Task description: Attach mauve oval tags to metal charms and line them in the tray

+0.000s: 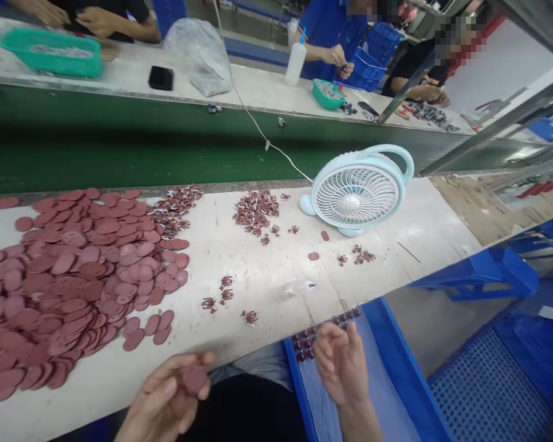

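A reddish-brown oval disc [194, 377] is pinched between the fingers and thumb of my left hand [166, 399], low over the table's front edge. My right hand [343, 365] is open above the blue crate, palm turned up, with the fingers loosely curled and the thumb apart; I see nothing in it. Behind it, rows of small dark red-brown pieces [304, 344] lie in the blue crate [396, 362]. A large heap of oval discs [87, 270] covers the left of the table. Small brown-and-white pieces [249, 317] lie scattered in front of me.
Piles of small brown pieces [257, 212] sit toward the table's back. A light blue fan [354, 193] stands at the back right, its white cord running over the green divider [120, 147]. A clear bottle [297, 287] lies on the table. Other people work at the far bench.
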`<state>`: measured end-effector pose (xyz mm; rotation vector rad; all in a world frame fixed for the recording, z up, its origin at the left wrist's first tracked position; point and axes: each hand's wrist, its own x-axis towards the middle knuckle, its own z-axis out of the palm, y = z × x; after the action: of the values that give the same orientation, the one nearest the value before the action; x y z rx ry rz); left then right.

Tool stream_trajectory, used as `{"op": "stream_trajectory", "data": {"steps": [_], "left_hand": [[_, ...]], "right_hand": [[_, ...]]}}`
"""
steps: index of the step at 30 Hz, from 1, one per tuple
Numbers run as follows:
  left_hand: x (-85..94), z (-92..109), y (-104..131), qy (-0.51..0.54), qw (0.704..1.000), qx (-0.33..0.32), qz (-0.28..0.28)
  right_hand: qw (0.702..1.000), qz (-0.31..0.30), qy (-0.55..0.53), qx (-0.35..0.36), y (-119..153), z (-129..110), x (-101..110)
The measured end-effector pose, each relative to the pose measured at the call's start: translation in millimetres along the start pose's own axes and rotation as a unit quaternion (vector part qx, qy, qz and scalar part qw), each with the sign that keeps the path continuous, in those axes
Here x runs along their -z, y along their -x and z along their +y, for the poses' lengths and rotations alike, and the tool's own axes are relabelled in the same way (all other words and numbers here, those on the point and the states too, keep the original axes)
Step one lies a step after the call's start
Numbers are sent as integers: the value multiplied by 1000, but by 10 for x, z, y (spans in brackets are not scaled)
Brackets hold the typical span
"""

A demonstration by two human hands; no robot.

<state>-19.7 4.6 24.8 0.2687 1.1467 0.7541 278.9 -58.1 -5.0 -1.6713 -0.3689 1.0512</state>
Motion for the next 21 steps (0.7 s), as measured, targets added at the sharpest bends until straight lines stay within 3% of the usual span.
{"op": "stream_trajectory", "data": {"steps": [4,9,13,16,21], "left_hand": [[-175,-159,-6,67,995,22,-68],[-220,-156,9,125,986,15,-113],[-192,-112,4,140,981,18,-136],[-183,-121,-5,151,978,17,-146],[-200,-158,4,148,977,13,-149]], "right_hand": [[976,-153,-131,-78,-46,-253,-545],[944,-222,-221,-109,-286,-516,-874],[938,-210,-249,-118,-77,-566,-1037],[956,-188,-210,-83,198,-503,-1092],[973,-207,-105,-4,513,-329,-1142]]}}
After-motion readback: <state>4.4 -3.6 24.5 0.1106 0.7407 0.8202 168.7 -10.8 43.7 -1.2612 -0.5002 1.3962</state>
